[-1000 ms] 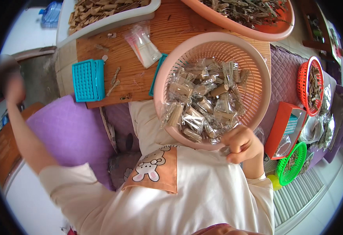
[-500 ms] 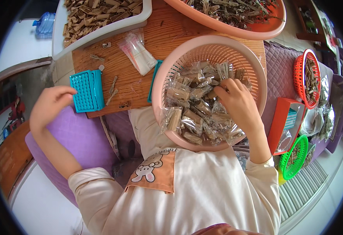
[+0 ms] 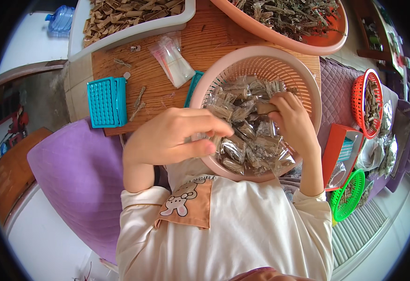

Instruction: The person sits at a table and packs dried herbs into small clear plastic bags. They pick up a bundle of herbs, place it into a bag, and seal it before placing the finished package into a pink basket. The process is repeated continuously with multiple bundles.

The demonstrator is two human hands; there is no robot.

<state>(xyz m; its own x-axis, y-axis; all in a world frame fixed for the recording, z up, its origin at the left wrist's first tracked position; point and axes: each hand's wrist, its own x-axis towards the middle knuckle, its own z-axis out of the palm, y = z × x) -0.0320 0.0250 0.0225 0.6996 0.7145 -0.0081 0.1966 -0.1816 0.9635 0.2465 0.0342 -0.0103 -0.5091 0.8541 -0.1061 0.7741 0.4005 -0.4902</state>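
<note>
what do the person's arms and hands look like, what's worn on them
Both hands are bare: the left hand and right hand show no gloves, rings or watch. The forearms are bare too. Cream sleeves of a loose top are pushed up near the elbows, with gathered cuffs. The top carries an orange patch with a cartoon rabbit on the chest.

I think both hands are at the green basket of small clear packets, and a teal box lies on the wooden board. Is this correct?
Not quite: the basket holding the small clear packets is pink, not green, as the head view shows. Both the left hand and the right hand are at it, and the teal box does lie on the wooden board.
</note>
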